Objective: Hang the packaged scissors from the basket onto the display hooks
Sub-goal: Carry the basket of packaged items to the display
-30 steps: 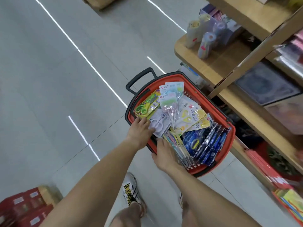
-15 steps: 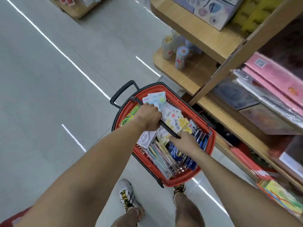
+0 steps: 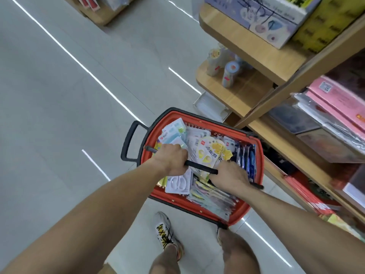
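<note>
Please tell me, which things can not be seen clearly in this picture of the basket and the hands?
- Head view: the display hooks do not show anywhere.
- The left hand and right hand grip the black handle and cover the packs under them.
- Print on the packaged scissors is too blurred to read.
- The bottom of the red basket is buried under packs.
- The shelf goods are cut off at the right edge.

Red basket (image 3: 254, 147), perhaps yellow-laced shoe (image 3: 165, 232)
</note>
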`<state>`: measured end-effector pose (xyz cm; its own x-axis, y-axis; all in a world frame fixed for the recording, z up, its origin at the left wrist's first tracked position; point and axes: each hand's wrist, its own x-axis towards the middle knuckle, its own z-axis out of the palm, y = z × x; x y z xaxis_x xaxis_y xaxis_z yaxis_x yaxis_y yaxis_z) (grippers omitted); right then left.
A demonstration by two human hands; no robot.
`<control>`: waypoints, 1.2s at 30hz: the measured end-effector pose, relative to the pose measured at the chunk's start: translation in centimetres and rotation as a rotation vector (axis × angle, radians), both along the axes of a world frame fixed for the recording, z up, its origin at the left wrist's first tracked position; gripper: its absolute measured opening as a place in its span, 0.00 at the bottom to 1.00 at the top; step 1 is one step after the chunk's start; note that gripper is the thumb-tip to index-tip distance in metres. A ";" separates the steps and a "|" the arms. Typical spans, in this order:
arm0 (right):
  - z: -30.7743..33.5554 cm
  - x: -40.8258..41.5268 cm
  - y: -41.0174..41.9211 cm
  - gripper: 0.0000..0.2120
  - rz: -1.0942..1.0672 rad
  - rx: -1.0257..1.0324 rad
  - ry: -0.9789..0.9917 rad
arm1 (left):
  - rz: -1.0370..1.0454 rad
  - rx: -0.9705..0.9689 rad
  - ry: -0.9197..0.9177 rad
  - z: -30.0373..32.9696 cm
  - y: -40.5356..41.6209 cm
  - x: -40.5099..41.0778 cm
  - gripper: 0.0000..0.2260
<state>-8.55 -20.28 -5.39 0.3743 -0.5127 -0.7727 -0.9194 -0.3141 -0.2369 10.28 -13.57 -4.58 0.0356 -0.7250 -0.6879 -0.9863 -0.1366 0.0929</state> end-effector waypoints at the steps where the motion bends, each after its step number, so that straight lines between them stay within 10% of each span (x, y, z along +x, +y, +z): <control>1: 2.1 1.2 0.1 0.16 0.068 -0.023 -0.001 | 0.054 0.003 0.017 1.4 1.0 0.9 0.13; 21: 44.9 35.8 14.1 0.07 0.851 -0.644 -0.414 | 0.646 -0.530 -0.321 43.1 25.3 26.6 0.17; 36: 48.4 74.8 19.6 0.06 1.064 -0.476 -0.591 | 0.890 -0.398 -0.482 49.6 32.8 59.7 0.10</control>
